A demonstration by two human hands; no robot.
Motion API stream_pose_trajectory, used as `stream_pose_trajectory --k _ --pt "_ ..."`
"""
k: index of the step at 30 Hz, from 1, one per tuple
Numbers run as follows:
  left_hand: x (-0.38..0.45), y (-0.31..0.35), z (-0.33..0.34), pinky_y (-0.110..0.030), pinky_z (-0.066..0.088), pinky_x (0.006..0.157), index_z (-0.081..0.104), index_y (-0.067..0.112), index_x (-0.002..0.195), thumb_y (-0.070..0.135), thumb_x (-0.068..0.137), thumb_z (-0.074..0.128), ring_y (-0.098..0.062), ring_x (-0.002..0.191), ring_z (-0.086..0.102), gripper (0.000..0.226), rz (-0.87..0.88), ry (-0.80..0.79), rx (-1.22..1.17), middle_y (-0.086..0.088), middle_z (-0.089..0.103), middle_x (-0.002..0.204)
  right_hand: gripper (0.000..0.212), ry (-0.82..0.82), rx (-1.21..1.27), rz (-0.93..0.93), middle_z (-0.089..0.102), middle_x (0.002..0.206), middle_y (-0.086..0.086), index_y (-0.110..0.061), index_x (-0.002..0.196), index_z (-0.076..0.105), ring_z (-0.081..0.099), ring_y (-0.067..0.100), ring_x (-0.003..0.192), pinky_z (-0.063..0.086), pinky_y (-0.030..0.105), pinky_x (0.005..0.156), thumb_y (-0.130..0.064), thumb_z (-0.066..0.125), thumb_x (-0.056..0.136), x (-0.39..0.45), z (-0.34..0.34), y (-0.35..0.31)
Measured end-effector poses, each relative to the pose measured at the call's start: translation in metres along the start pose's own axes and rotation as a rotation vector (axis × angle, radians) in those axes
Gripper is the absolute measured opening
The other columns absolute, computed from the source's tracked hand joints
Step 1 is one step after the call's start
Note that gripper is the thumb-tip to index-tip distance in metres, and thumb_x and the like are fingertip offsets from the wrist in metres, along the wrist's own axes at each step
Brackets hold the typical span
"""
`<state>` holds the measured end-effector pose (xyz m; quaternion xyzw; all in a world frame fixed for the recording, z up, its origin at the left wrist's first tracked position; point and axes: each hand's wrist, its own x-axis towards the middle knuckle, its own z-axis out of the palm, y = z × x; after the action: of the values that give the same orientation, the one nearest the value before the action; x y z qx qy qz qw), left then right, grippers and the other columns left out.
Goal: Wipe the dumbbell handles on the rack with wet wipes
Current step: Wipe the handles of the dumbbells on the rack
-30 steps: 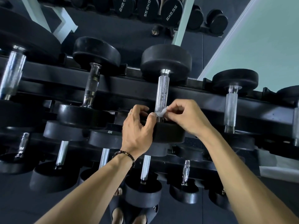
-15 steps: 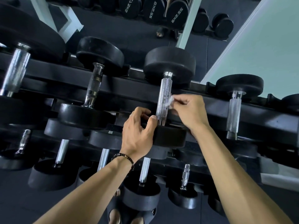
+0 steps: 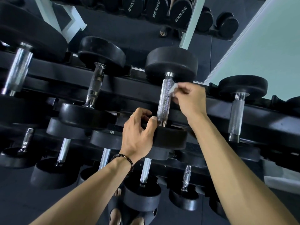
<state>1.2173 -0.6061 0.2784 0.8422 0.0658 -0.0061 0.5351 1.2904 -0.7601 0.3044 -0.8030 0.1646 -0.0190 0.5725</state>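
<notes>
A black dumbbell lies on the top tier of the rack (image 3: 253, 114), its knurled chrome handle (image 3: 164, 101) running away from me. My right hand (image 3: 189, 99) pinches a small white wet wipe (image 3: 173, 90) against the right side of that handle, near its far end. My left hand (image 3: 138, 137) grips the rim of the dumbbell's near black head (image 3: 170, 137), thumb on top beside the handle's base.
More dumbbells line the top tier: one to the right (image 3: 236, 116), two to the left (image 3: 95, 85). Lower tiers hold smaller dumbbells (image 3: 145, 171). A mirror behind reflects another rack. My feet show on the dark floor below.
My right hand slid the wipe up the handle, from its near end toward the far head. My left hand kept its grip on the near head.
</notes>
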Motion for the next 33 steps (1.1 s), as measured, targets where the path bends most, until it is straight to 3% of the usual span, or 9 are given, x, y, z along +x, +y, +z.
stream_pose_trajectory --k 3,8,12,15,18,23,26,28,33 --pt "0.000 -0.001 -0.001 -0.032 0.047 0.072 0.059 0.027 0.090 0.054 0.076 0.042 -0.009 0.081 0.058 0.035 0.001 -0.004 -0.001 0.010 0.062 0.080 0.025 -0.002 0.104 0.116 0.074 0.083 -0.002 -0.027 0.078 0.071 0.073 0.018 0.083 0.061 0.039 0.080 -0.006 0.064 0.090 0.001 0.003 0.006" --pt "0.001 -0.001 -0.001 -0.029 0.047 0.070 0.059 0.028 0.089 0.054 0.076 0.042 -0.007 0.081 0.059 0.033 0.001 -0.011 -0.005 0.011 0.062 0.080 0.011 -0.418 -0.270 0.106 0.074 0.075 -0.005 -0.020 0.085 0.069 0.065 0.000 0.065 0.051 0.023 0.071 -0.009 0.070 0.088 -0.030 -0.023 0.024" --pt "0.001 -0.002 0.000 -0.026 0.045 0.070 0.059 0.029 0.088 0.053 0.077 0.042 -0.007 0.082 0.059 0.032 0.002 -0.012 -0.006 0.010 0.062 0.080 0.021 -0.261 0.048 0.167 0.075 0.087 0.001 -0.022 0.088 0.069 0.073 0.010 0.076 0.058 0.025 0.071 -0.002 0.064 0.092 -0.008 -0.013 0.018" --pt "0.000 -0.001 -0.001 -0.028 0.045 0.071 0.059 0.028 0.088 0.053 0.076 0.042 -0.009 0.082 0.059 0.033 0.007 -0.010 -0.006 0.011 0.062 0.079 0.014 -0.442 -0.263 0.094 0.073 0.079 0.003 -0.015 0.082 0.074 0.062 0.008 0.066 0.050 0.028 0.068 -0.016 0.066 0.093 -0.010 -0.018 0.025" --pt "0.001 -0.001 0.000 -0.029 0.046 0.071 0.059 0.027 0.088 0.053 0.077 0.042 -0.008 0.080 0.059 0.033 0.009 -0.008 -0.008 0.012 0.062 0.076 0.014 -0.611 -0.445 0.060 0.075 0.080 0.006 -0.015 0.084 0.075 0.059 0.008 0.067 0.046 0.031 0.072 -0.006 0.064 0.088 -0.015 -0.028 0.031" --pt "0.000 -0.002 0.000 -0.030 0.047 0.071 0.059 0.027 0.089 0.053 0.076 0.042 -0.009 0.080 0.059 0.034 0.012 -0.004 -0.012 0.010 0.062 0.078 0.025 -0.272 -0.164 0.104 0.076 0.093 -0.002 -0.032 0.083 0.072 0.072 0.019 0.094 0.057 0.038 0.088 -0.009 0.065 0.090 -0.001 -0.013 0.022" --pt "0.000 -0.002 0.000 -0.028 0.045 0.069 0.060 0.026 0.089 0.053 0.076 0.042 -0.008 0.079 0.058 0.034 0.012 -0.004 -0.014 0.011 0.062 0.076 0.012 -0.499 -0.444 0.089 0.077 0.086 -0.003 -0.025 0.080 0.074 0.070 0.012 0.086 0.052 0.036 0.087 -0.019 0.069 0.090 -0.016 -0.023 0.021" --pt "0.001 -0.003 0.000 -0.026 0.043 0.069 0.060 0.026 0.089 0.052 0.077 0.042 -0.007 0.078 0.058 0.034 0.014 -0.002 -0.014 0.011 0.061 0.075 0.015 -0.601 -0.396 0.121 0.077 0.082 -0.001 -0.021 0.079 0.074 0.065 0.004 0.071 0.050 0.030 0.076 -0.011 0.069 0.088 -0.026 -0.028 0.021" --pt "0.001 -0.002 0.000 -0.022 0.039 0.067 0.059 0.026 0.088 0.052 0.077 0.042 -0.006 0.076 0.056 0.034 0.021 -0.001 -0.007 0.012 0.060 0.074 0.035 -0.163 0.168 0.205 0.074 0.080 -0.003 -0.024 0.082 0.071 0.069 0.012 0.075 0.055 0.029 0.073 0.007 0.055 0.090 0.016 -0.003 0.011"
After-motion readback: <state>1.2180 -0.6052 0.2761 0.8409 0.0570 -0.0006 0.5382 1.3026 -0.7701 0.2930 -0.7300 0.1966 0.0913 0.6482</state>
